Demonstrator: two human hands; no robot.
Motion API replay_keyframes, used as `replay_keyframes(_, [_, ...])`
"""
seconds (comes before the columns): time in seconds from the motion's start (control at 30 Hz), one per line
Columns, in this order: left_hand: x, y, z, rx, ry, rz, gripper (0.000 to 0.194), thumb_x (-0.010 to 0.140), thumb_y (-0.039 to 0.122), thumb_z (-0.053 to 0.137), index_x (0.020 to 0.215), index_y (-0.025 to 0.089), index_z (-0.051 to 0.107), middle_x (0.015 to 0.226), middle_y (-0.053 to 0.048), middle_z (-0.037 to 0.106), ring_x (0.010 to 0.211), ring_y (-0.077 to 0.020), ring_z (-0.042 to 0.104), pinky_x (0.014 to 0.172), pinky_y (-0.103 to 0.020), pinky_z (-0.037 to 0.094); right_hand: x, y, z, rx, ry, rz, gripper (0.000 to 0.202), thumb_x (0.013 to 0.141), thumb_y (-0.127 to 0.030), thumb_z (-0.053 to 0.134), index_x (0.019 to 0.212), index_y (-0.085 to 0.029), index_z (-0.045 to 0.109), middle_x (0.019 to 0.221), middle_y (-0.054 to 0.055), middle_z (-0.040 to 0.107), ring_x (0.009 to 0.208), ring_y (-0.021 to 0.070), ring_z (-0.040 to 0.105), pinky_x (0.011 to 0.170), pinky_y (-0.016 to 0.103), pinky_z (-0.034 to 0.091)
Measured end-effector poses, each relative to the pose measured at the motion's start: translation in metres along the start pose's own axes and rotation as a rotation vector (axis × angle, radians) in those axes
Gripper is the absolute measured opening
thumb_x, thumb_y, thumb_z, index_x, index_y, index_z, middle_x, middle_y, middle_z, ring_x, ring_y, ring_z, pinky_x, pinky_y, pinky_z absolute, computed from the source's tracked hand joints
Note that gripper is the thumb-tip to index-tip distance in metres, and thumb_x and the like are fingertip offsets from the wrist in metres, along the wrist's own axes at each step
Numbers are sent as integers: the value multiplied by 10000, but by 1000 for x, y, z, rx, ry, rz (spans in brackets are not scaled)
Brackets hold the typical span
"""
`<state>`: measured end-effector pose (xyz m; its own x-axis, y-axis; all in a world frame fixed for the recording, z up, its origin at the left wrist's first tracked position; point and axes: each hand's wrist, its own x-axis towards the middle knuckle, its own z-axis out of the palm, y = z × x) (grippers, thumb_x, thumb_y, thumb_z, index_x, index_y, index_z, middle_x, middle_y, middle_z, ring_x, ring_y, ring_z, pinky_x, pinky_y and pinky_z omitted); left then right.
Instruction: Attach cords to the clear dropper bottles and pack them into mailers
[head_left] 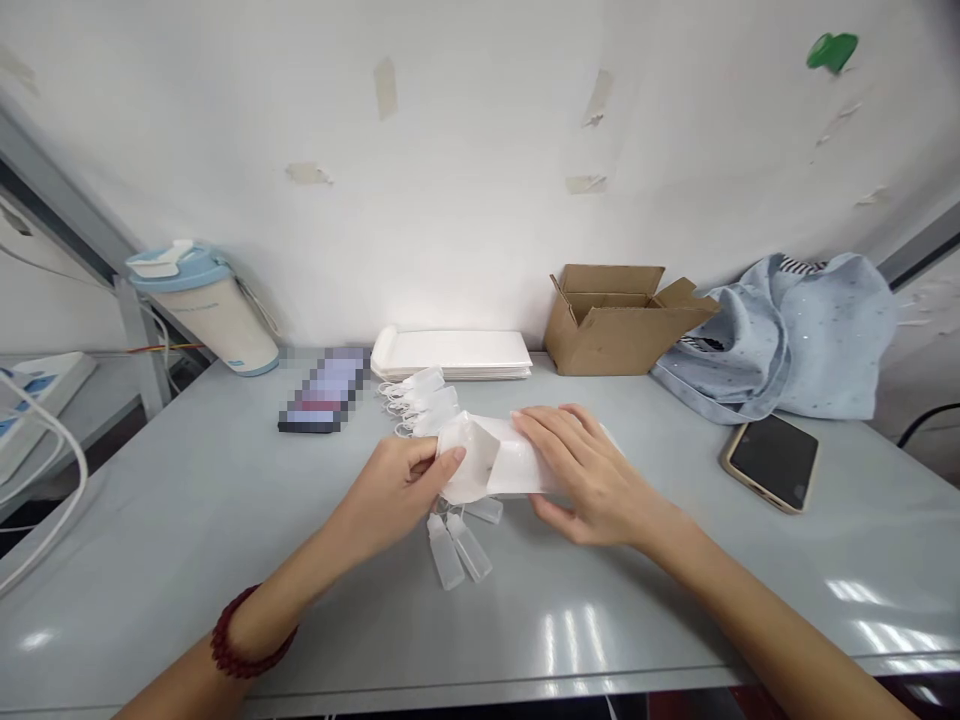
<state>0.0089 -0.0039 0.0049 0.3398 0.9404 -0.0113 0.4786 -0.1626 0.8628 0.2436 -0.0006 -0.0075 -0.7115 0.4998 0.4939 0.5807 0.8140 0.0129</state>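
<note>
White envelope (525, 470) x1, L fingers (441, 472) + R fingers (553, 447) gripping it; 3 btls (448, 555) showing nearside

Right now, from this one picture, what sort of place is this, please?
Probably a workshop or small factory: a glossy grey table stands against a tape-marked wall, bearing a stack of white packets and an open cardboard box.

We could pass along the middle front of the desk (360, 630), nearer us than the small bottles (447, 552). Behind, the white stack (457, 350), open cardboard box (637, 340) and blue cloth bundle (832, 330) stand in our way before the wall (465, 220).
</note>
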Motion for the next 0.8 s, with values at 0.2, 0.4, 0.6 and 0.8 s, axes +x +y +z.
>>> replay_keyframes(0.2, [-1,2,10,-170,13,-46,431,886,423,459,536,174,427,454,57,431,417,-80,432,420,-189,343,2,-11,13,-139,3,10,539,804,-76,402,1333,-8,322,1268,246,524,1191,347,455,871,517,409])
replay_keyframes(0.4, [-3,4,16,-201,73,-30,441,934,435,373,592,175,476,503,33,505,471,-103,487,492,-223,418,1,-16,16,-197,-32,-15,398,881,-18,309,1244,-41,470,1242,228,565,1156,301,508,871,509,430])
replay_keyframes(0.6, [-5,-1,18,171,251,406,170,905,213,472,1009,180,602,946,-68,631,843,-167,595,684,-272,505,0,-12,13,-200,15,4,398,864,5,317,1187,-68,537,1195,199,606,1109,281,552,858,486,446])
replay_keyframes(0.8, [2,-16,29,512,317,811,330,844,29,516,1155,139,533,1105,-136,609,1073,-229,554,890,-396,511,1,-12,14,-218,174,-29,353,848,24,340,1074,-86,588,1107,154,673,1026,231,619,837,414,458])
